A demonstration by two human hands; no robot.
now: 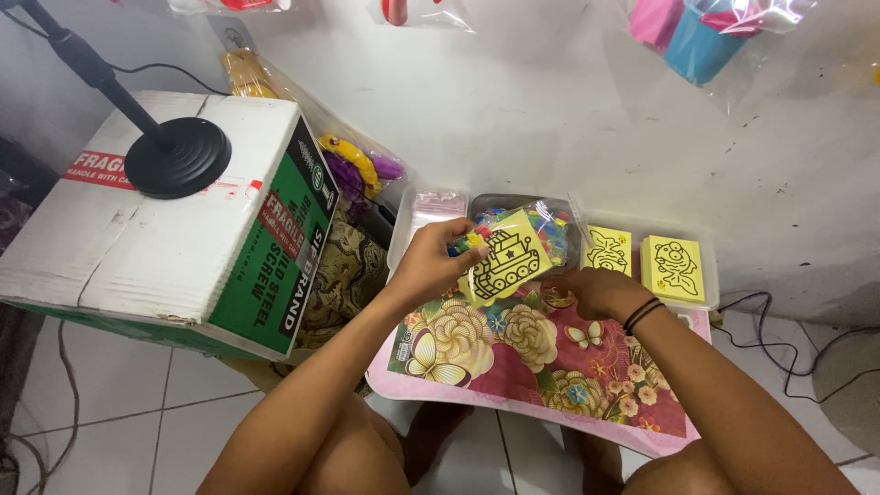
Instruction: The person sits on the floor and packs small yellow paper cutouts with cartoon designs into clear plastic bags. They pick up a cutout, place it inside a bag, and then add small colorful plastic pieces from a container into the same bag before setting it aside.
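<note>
My left hand (431, 261) holds up a yellow card (507, 257) with a black line drawing of a tank, together with a small clear packet of coloured bits (469, 240) behind it. My right hand (591, 289), with black bands on the wrist, rests curled on the flowered tray (513, 367), touching a small round brownish thing (556, 298) just below the card. Both hands hover over the far edge of the tray.
Two stacks of yellow drawing cards (609, 249) (676, 268) lie in a clear box at the right. A clear tub of coloured packets (550, 225) sits behind the card. A cardboard box (174, 220) bearing a black stand base (177, 156) is at the left. Cables trail at the right.
</note>
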